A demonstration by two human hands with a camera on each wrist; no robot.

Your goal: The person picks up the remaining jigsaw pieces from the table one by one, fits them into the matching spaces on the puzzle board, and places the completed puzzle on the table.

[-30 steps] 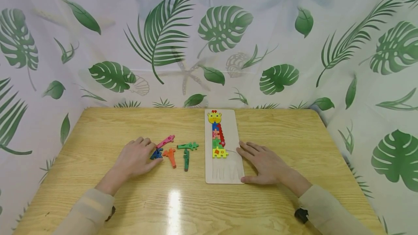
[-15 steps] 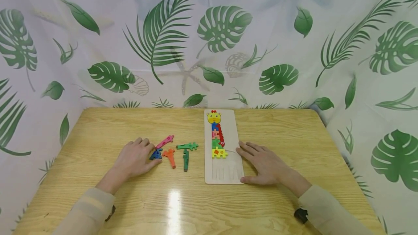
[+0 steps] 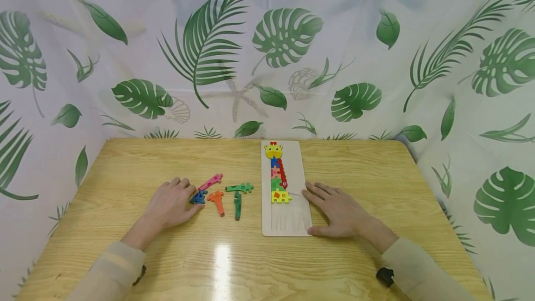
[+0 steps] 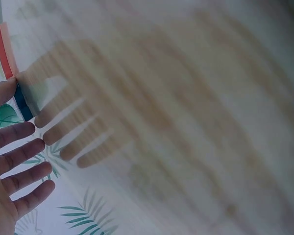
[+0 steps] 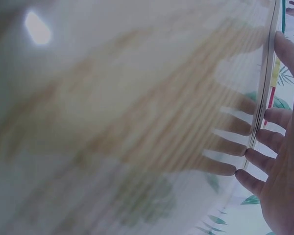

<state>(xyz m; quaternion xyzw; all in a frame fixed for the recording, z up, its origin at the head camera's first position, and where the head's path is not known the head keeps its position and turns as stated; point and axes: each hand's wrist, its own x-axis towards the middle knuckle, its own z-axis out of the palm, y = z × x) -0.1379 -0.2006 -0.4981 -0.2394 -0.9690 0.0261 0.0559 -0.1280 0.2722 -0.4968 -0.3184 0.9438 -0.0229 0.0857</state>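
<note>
My left hand (image 3: 172, 201) rests low at the table, its thumb and index finger on either side of a blue puzzle piece (image 3: 198, 197). In the left wrist view that piece (image 4: 23, 104) lies between the thumb and index fingertip, other fingers spread. My right hand (image 3: 340, 212) lies with extended fingers, its fingertips and thumb against the right edge of a pale wooden puzzle board (image 3: 296, 161). On the board stand a yellow giraffe head (image 3: 274, 151) and joined blue, pink, green and yellow neck pieces (image 3: 276, 183), with a red strip (image 3: 283, 174) alongside.
Between left hand and board lie loose pieces: a pink one (image 3: 211, 181), an orange one (image 3: 217, 202), a green one (image 3: 239, 188) and a dark green one (image 3: 238, 206). A leaf-patterned cloth (image 3: 288, 36) stands behind the wooden table (image 3: 188, 264).
My left thumb has drawn in slightly toward the index finger, and the blue piece has shifted a little left. The right hand and board stay in place.
</note>
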